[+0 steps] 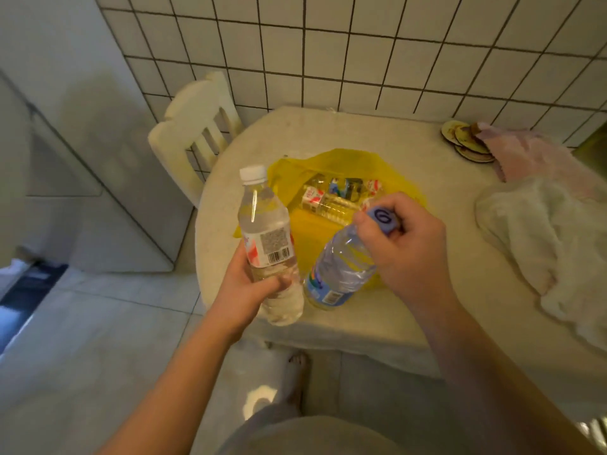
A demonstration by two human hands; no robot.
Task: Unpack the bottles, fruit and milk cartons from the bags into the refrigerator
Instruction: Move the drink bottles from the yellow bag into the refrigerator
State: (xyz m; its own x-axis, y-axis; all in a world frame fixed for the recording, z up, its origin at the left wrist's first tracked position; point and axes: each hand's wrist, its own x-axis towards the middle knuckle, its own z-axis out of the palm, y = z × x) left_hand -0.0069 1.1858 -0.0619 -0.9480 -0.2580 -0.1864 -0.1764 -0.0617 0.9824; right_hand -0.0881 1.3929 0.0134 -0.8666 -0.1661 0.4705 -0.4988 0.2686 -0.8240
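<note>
1. Head view, centre of the frame: the left grip [254, 285] is wrapped round the lower body of a white-capped bottle [266, 234]. The bottle is lifted, its long axis close to upright, with the cap toward the top of the frame.
2. Just right of it, the right grip [407, 244] is curled round the neck of a blue-capped bottle [341, 270]. This bottle leans, cap to the upper right and base to the lower left. I cannot tell whether its base rests on the surface [377, 136].
3. Behind both, the yellow bag [328, 165] lies open on the surface with more bottles [331, 200] lying inside.
4. The tall pale cabinet [98, 152] at the left of the frame is probably the refrigerator. It lies left of both bottles, so the left grip is the nearer one.
</note>
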